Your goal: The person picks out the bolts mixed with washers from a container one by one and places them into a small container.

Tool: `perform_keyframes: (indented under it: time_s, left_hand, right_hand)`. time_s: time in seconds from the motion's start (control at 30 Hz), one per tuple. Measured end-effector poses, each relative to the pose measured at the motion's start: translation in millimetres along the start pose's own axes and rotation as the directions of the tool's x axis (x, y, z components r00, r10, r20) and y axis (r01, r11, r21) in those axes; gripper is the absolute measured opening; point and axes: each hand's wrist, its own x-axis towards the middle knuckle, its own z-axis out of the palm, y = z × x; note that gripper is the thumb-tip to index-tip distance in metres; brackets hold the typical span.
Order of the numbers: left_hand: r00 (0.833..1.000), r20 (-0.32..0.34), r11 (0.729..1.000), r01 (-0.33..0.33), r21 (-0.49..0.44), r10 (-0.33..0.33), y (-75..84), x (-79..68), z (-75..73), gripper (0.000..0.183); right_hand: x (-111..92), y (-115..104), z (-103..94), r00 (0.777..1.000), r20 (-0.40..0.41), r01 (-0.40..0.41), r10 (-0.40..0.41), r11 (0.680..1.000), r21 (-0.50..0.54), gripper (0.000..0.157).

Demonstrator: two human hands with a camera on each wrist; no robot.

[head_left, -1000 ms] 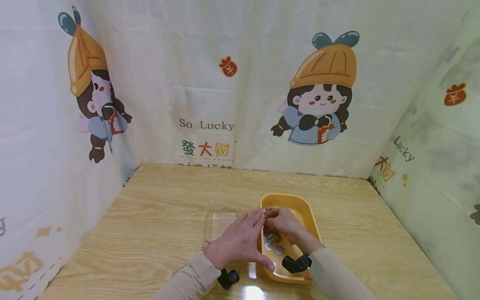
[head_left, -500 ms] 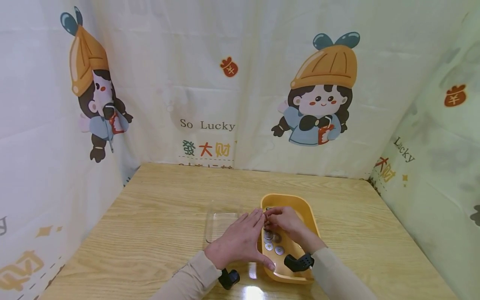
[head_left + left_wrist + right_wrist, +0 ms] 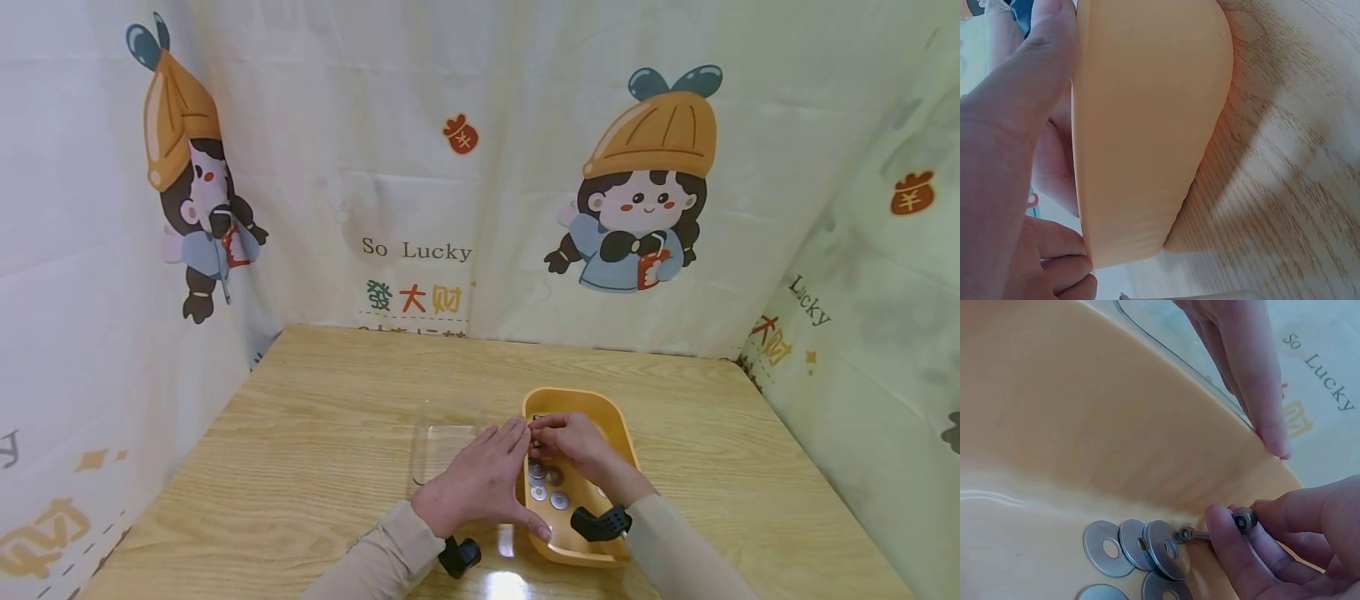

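Note:
An orange plastic tray (image 3: pixel 630 446) stands on the wooden table. My left hand (image 3: pixel 480 479) rests on its left rim with fingers straight and thumb spread; a fingertip (image 3: pixel 1275 447) touches the rim in the right wrist view. Inside the tray, my right hand (image 3: pixel 573 442) pinches a small socket-head bolt (image 3: pixel 1245 520) between thumb and forefinger, its round head showing. A second small socket-head bolt (image 3: pixel 1194 534) lies beside those fingers, partly hidden by them. Several flat metal washers (image 3: pixel 1169 550) lie near it on the tray floor, some overlapping.
A clear plastic box (image 3: pixel 442 446) stands left of the tray, partly behind my left hand. The wooden table (image 3: pixel 337 400) extends to a printed cloth (image 3: pixel 502 208) at the back and sides. Black wrist cameras (image 3: pixel 600 525) sit on both wrists.
My right hand shifts very slightly inside the tray and its forearm edges to the right. My left hand stays in place on the rim.

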Motion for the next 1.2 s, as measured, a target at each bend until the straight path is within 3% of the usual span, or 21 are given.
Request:
perform_keyframes:
  time_s: [0.33,0.53,0.8,1.2]
  left_hand:
    - [1.000,0.004,1.000,-0.010,0.002,0.010,0.6,-0.2,-0.3,0.127]
    - [1.000,0.009,1.000,-0.005,-0.007,0.005,-3.7,-2.5,-3.3,0.127]
    - [0.998,-0.009,0.998,0.061,-0.024,-0.062,-20.1,-11.3,-14.4,0.128]
    - [0.988,-0.032,0.985,0.148,-0.084,-0.151,-44.8,-32.9,-20.2,0.123]
  right_hand:
    - [-1.5,-2.1,-5.7,0.998,0.054,0.034,-0.039,0.995,0.091,0.033]
    - [-4.9,-10.5,-8.0,0.998,0.057,0.032,-0.037,0.996,0.078,0.033]
    - [-7.5,-24.3,-11.9,0.998,0.028,0.049,-0.051,0.997,0.065,0.030]
    - [-6.5,-43.6,-1.8,0.996,0.073,0.060,-0.060,0.998,0.006,0.026]
